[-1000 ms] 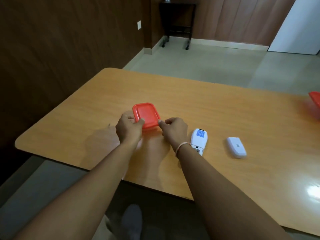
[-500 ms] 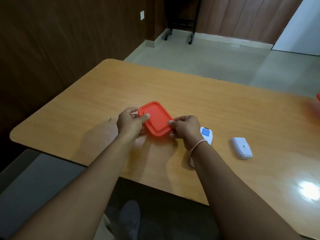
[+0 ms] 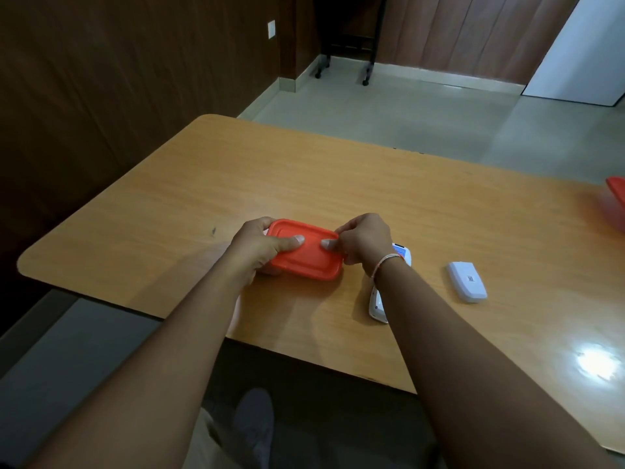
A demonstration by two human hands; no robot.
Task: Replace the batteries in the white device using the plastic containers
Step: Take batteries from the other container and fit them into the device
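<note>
Opening the container: this seems to be the step in hand, because both hands are on the red-lidded container (image 3: pixel 306 250) and its lid looks still seated all around.
Left hand (image 3: pixel 258 247): it grasps the left end of the container, the thumb lies flat on the lid and the other fingers go around the far side and below.
Right hand (image 3: pixel 363 242): it grasps the right end, the thumb tip presses on the lid near the corner and the curled fingers are at the rim.
Container position: it is between the two hands, low over the table (image 3: pixel 304 170) or just resting on it; I cannot tell which.
White device (image 3: pixel 382 299): it lies on the table just below the right wrist, mostly hidden by the forearm, so I cannot see if the battery place is open.
White cover piece (image 3: pixel 466 280): it lies well to the right of the right hand, apart from the device; probably it is the battery door.
Second red container (image 3: pixel 617 194): only its edge shows, far to the right of both hands.
How to do it well: keep the left hand firm as an anchor and lift one corner of the lid with the right fingers, slowly, not the whole edge at once.
Risk: if the lid pops suddenly, small batteries can jump out and roll, so hold the container level and close to the table.
Contents: not visible, the lid hides them.
</note>
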